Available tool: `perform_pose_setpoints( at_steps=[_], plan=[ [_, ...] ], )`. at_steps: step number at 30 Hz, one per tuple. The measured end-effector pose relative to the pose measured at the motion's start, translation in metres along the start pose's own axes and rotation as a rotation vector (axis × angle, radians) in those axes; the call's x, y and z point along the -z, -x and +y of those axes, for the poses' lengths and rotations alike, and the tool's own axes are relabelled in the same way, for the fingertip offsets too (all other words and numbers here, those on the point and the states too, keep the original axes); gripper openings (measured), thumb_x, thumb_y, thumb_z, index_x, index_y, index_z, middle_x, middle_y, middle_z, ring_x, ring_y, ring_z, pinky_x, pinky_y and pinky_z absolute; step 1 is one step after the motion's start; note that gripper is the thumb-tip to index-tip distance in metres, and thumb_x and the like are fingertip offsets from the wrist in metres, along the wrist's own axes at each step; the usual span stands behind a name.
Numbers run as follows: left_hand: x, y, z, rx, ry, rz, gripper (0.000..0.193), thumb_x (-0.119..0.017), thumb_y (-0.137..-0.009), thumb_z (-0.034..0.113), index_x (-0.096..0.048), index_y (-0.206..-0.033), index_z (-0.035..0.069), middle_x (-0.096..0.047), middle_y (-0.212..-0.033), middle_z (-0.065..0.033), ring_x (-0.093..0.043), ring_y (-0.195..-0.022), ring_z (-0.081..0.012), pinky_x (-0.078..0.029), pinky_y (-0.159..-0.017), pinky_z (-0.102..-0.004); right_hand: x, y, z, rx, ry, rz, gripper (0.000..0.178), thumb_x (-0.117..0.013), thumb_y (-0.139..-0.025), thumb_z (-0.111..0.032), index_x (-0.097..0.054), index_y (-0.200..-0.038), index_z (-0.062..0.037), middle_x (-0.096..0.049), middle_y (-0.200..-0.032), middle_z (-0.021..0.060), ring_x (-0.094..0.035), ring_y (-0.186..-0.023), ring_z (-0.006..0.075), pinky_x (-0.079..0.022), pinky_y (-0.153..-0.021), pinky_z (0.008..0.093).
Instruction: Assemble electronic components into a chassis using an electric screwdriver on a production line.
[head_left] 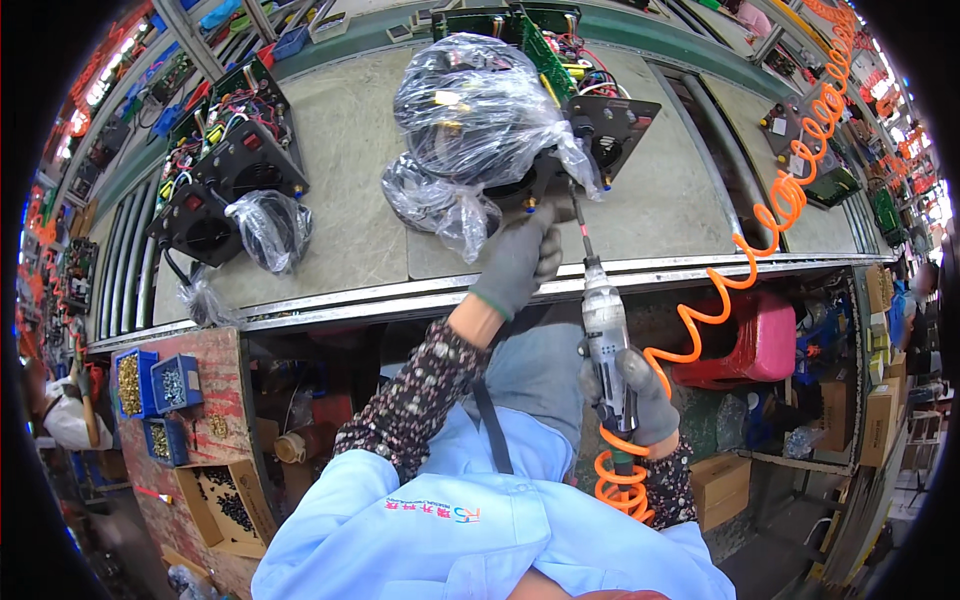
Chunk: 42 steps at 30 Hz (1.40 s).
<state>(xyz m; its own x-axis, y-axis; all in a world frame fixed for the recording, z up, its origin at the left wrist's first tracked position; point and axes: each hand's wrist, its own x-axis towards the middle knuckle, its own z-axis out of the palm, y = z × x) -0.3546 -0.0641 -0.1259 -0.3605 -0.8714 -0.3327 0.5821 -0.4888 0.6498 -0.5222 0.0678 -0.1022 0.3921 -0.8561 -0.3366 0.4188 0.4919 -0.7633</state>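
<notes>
My right hand (640,395), in a grey glove, is wrapped round a silver air screwdriver (604,315). Its long thin bit points away from me, with the tip at the front of a black panel (617,125). My left hand (518,262), also gloved, has its fingers bent together beside the bit, just below the panel's lower edge; what they pinch, if anything, is hidden. The panel belongs to a unit with a green circuit board (545,62) and coloured wires. A clear plastic bag (470,105) with dark contents lies over it, and a smaller bag (440,205) hangs in front.
An orange coiled air hose (760,225) runs from the screwdriver to the upper right. Similar units (245,160) stand at left on the metal-edged bench (350,240). Blue bins (178,383) of small screws and a cardboard box (228,505) of black parts are at lower left.
</notes>
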Motion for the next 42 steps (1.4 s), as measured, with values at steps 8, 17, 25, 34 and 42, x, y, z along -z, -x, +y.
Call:
perform_pose_setpoints(
  at_steps=[8, 17, 25, 34, 42],
  plan=[
    [-0.015, -0.042, -0.017, -0.079, -0.142, -0.056, 0.025, -0.047, -0.088, 0.029, -0.051, -0.081, 0.005, -0.028, -0.049, 0.0062, -0.024, -0.037, -0.0046, -0.019, -0.033, -0.0193, 0.015, 0.02, -0.012, -0.069, 0.057, 0.06, 0.053, -0.06, -0.07, -0.044, -0.048, -0.102, -0.0035, -0.053, -0.071, 0.0036, -0.049, -0.056, 0.0074, -0.038, -0.048, 0.0188],
    [-0.056, -0.084, -0.023, -0.128, -0.145, 0.179, 0.023, -0.05, -0.086, 0.028, -0.053, -0.076, 0.007, -0.026, -0.047, 0.0063, -0.021, -0.035, -0.0059, -0.016, -0.034, -0.0223, 0.022, 0.004, -0.04, -0.008, 0.279, 0.201, 0.03, -0.058, -0.074, -0.026, -0.05, -0.093, -0.0041, -0.049, -0.075, -0.0003, -0.047, -0.064, 0.0064, -0.038, -0.055, 0.0193],
    [0.006, -0.147, -0.02, -0.128, -0.26, 0.169, 0.017, -0.046, -0.084, 0.02, -0.053, -0.08, 0.006, -0.033, -0.045, 0.0037, -0.026, -0.032, -0.007, -0.019, -0.031, -0.0238, 0.018, 0.01, -0.047, 0.003, 0.381, 0.146, 0.029, -0.058, -0.073, -0.025, -0.049, -0.09, -0.0038, -0.048, -0.07, -0.0003, -0.046, -0.061, 0.0063, -0.038, -0.054, 0.0201],
    [-0.054, -0.108, -0.029, -0.094, 0.133, 0.148, 0.02, -0.046, -0.086, 0.024, -0.055, -0.084, 0.006, -0.035, -0.048, 0.0056, -0.03, -0.038, -0.0059, -0.023, -0.034, -0.0212, 0.036, -0.012, -0.046, 0.07, 0.478, 0.149, 0.043, -0.057, -0.071, -0.035, -0.046, -0.096, -0.0016, -0.052, -0.064, 0.0038, -0.047, -0.053, 0.0075, -0.038, -0.047, 0.0198],
    [-0.049, -0.11, -0.023, -0.086, 0.259, -0.032, 0.022, -0.046, -0.087, 0.027, -0.053, -0.086, 0.006, -0.024, -0.047, 0.0078, -0.018, -0.033, -0.0049, -0.013, -0.031, -0.0202, 0.032, -0.013, -0.06, 0.08, 0.354, 0.169, 0.03, -0.061, -0.072, -0.023, -0.049, -0.091, -0.0039, -0.05, -0.068, 0.0004, -0.048, -0.059, 0.0068, -0.038, -0.053, 0.0206]
  ],
)
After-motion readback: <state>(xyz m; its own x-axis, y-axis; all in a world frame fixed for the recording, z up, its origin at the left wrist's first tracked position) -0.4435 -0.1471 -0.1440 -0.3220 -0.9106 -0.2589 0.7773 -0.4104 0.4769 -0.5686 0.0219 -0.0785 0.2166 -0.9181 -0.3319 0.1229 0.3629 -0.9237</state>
